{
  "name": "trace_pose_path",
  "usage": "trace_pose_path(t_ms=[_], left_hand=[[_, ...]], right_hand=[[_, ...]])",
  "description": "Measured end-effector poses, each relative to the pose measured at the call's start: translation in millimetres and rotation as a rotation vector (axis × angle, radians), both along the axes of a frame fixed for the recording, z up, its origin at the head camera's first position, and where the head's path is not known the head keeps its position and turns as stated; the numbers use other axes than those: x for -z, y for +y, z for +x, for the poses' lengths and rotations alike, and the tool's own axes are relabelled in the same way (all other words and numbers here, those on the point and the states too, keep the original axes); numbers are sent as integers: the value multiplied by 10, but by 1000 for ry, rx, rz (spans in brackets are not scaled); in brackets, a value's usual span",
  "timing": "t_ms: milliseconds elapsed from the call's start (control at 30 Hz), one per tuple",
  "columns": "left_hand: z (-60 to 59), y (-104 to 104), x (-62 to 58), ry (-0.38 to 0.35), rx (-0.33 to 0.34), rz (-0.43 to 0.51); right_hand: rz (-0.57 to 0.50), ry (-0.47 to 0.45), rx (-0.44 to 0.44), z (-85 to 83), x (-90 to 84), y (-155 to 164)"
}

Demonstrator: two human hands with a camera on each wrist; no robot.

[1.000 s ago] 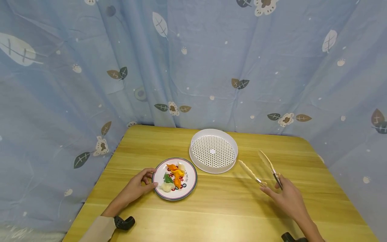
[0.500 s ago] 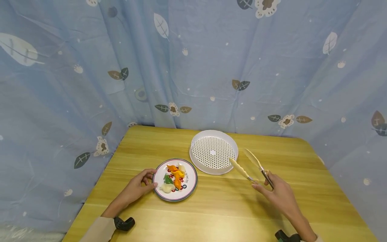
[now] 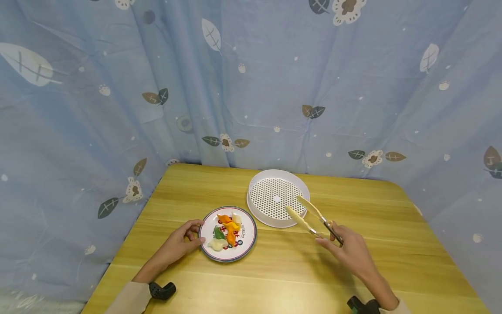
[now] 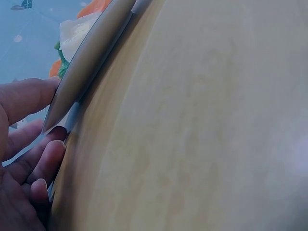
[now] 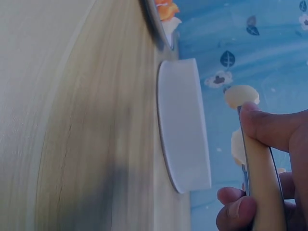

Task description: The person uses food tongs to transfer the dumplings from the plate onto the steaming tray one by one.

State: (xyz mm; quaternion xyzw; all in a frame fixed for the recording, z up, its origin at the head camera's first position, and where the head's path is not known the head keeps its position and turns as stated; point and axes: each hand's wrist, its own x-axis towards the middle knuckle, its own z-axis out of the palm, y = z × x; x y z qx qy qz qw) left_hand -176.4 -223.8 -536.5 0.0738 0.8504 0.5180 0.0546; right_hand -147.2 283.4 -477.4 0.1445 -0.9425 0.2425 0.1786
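Note:
My left hand grips the left rim of a white plate with a dark-edged border. In the left wrist view its thumb presses the plate's edge while the fingers curl below. Several dumpling-shaped pieces lie on the plate: orange ones, a green one and whitish ones. My right hand holds tongs with cream tips and metal arms, thumb and fingers on opposite arms. The spread tips hold nothing and overlap the right side of a white, round, perforated steamer tray.
The wooden table runs back to a blue patterned curtain, which also hangs along both sides. The steamer tray stands near the back edge, behind and right of the plate. Black devices sit at both wrists.
My right hand has moved left with the tongs, from right of the steamer tray to over its right side. The tong tips have drawn closer together. The left hand and plate stay put.

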Motion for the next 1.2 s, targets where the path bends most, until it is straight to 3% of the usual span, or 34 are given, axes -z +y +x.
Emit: trace_pose_path(t_ms=[233, 600, 900, 1200], left_hand=[[-4, -4, 3, 15, -15, -15], [-3, 3, -1, -6, -19, -7], [-4, 12, -10, -10, -22, -10], [-2, 14, -7, -15, -30, -5]], right_hand=[[-10, 32, -58, -68, 20, -171], [-19, -14, -132, -121, 67, -487], [24, 16, -222, -153, 125, -688], [52, -1, -245, -203, 207, -846]])
